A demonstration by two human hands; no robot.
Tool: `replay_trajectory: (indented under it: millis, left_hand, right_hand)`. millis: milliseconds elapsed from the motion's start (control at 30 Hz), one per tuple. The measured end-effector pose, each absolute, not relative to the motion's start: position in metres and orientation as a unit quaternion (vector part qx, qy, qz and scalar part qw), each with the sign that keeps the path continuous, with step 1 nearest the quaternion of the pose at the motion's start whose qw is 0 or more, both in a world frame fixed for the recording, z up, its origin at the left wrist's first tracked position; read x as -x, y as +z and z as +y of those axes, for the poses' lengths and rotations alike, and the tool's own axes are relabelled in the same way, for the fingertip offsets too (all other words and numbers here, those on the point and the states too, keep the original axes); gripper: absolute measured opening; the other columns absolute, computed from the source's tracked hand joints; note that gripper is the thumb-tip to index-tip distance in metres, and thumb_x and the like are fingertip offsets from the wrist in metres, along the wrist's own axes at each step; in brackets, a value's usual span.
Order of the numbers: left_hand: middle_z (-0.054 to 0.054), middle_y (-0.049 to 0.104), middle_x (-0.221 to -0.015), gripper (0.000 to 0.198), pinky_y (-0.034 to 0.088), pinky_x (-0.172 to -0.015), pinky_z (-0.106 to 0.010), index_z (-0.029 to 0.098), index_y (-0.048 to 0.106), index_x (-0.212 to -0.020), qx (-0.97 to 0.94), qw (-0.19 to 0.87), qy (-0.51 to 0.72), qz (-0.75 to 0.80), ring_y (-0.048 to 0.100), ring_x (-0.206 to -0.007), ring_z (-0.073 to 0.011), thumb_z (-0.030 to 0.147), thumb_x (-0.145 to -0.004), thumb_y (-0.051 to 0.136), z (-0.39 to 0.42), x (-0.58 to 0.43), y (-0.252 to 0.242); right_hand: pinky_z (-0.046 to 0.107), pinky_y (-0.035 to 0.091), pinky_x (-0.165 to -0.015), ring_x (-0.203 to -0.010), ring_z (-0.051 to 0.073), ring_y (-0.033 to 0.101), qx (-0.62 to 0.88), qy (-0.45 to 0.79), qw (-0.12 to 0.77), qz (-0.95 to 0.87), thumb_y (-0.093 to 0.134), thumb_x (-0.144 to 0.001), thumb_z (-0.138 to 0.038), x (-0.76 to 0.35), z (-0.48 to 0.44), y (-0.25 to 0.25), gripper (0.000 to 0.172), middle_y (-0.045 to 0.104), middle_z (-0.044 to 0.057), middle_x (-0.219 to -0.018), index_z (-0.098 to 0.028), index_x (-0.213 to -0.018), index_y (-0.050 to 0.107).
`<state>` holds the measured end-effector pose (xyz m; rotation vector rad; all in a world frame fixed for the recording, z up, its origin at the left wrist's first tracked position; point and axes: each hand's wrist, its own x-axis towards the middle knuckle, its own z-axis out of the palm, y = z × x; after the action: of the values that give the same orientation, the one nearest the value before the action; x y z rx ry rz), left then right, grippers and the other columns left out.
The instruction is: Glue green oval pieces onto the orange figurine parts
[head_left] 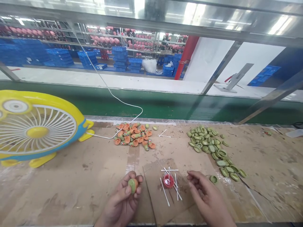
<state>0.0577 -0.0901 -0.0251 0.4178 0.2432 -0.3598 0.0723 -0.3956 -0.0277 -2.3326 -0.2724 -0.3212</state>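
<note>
My left hand (pixel 126 197) pinches a small rounded piece (pixel 133 186), green on one side and orange on the other, between thumb and fingers. To the right, my right hand (pixel 205 192) hovers over the cardboard with loosely curled fingers, thumb and forefinger apart, and nothing visible in them. Beside it lies one small green oval piece (pixel 213 179) with a hollow. Between my hands stands a small red pot (pixel 168 181) with white stuff inside. Several cotton swabs (pixel 165 192) lie around and across the pot, on a loose cardboard sheet (pixel 157 206).
A pile of orange-and-green hollow pieces (pixel 133 134) lies at the back, with two swabs (pixel 163 135) nearby. Many green oval pieces (pixel 205 138) spread at the right. A yellow fan (pixel 78 126) stands left, its white cord (pixel 123 102) trailing. Behind runs a green ledge (pixel 161 105).
</note>
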Motion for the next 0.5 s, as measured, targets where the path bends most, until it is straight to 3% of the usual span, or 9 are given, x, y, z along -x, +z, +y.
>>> replay_trajectory:
  millis: [167,367,500]
  left_hand:
    - [-0.003,0.068,-0.089,0.032,0.053,-0.066,-0.013,0.022,0.076,-0.097,-0.218,0.957,-0.179,0.073,0.064,-0.07,-0.0073,0.021,-0.071,0.094,-0.084,-0.056,-0.027]
    - [-0.001,0.065,-0.085,0.036,0.049,-0.061,-0.017,0.021,0.073,-0.093,-0.346,0.928,-0.114,0.079,0.057,-0.066,-0.0081,0.03,-0.067,0.095,-0.079,-0.057,-0.022]
    - [-0.001,0.068,-0.084,0.047,0.049,-0.057,-0.019,0.022,0.073,-0.088,-0.457,0.875,0.012,0.16,0.059,-0.067,-0.0114,0.036,-0.053,0.101,-0.013,-0.058,-0.008]
  right_hand:
    - [0.03,0.063,-0.074,-0.084,0.021,0.074,0.918,-0.11,0.379,-0.032,0.05,-0.099,-0.039,-0.074,-0.407,-0.062,0.029,0.075,0.011,-0.097,-0.018,-0.11,0.067]
    - [0.032,0.062,-0.079,-0.089,0.022,0.074,0.935,-0.099,0.335,-0.06,0.047,-0.1,-0.038,-0.077,-0.406,-0.063,0.029,0.076,0.009,-0.102,-0.02,-0.109,0.068]
    - [0.029,0.063,-0.079,-0.089,0.02,0.075,0.935,-0.112,0.328,-0.08,0.048,-0.1,-0.036,-0.077,-0.409,-0.068,0.027,0.077,0.008,-0.102,-0.021,-0.108,0.07]
